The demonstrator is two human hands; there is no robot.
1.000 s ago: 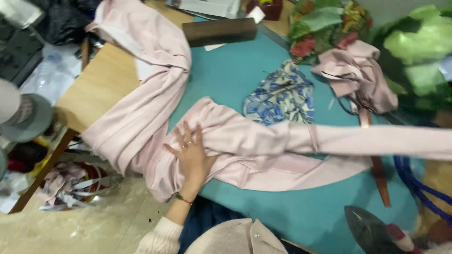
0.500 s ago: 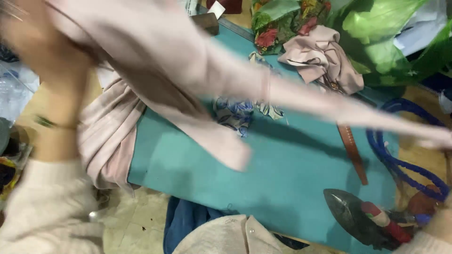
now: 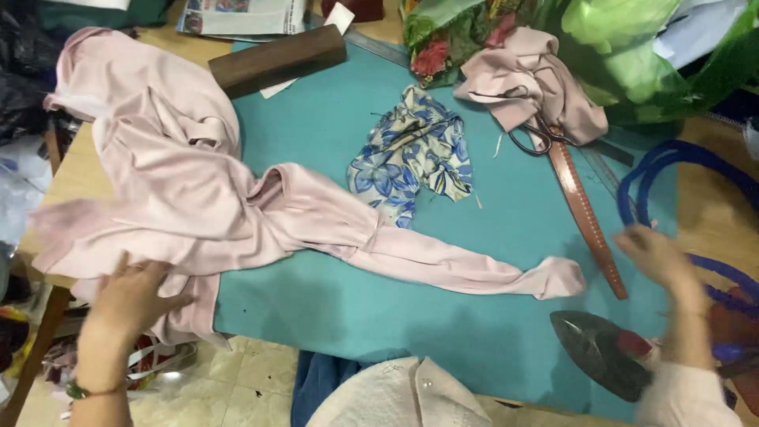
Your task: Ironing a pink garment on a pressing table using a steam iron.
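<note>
**Pink Garment Spread on Desk: Hand and Item Positions**

While the pink garment (image 3: 182,198) lies spread across the left half of the desk (image 3: 332,308), the left hand (image 3: 130,296) rests flat on its lower left edge with the fingers spread and the palm down. That hand grips nothing; it presses on the cloth where the cloth overhangs the desk's near-left corner. A long narrow part of the garment runs rightward over the teal desk cover and ends near the desk's middle right.

The right hand (image 3: 656,257) is blurred, held above the right side of the desk near the brown strap (image 3: 585,213) and the coiled blue cord (image 3: 672,182). Whether its fingers are spread or closed cannot be told; nothing is visibly held in it.

Surrounding items:
- A blue floral fabric piece (image 3: 411,158) lies just beyond the garment's narrow part, at the desk's centre.
- A second bundle of pink cloth (image 3: 530,91) sits at the far right, with scissors (image 3: 534,134) touching its near edge.
- A dark wooden block (image 3: 277,59) lies at the far edge.
- A clothes iron (image 3: 605,352) rests at the near-right corner, just beside the right forearm.
</note>
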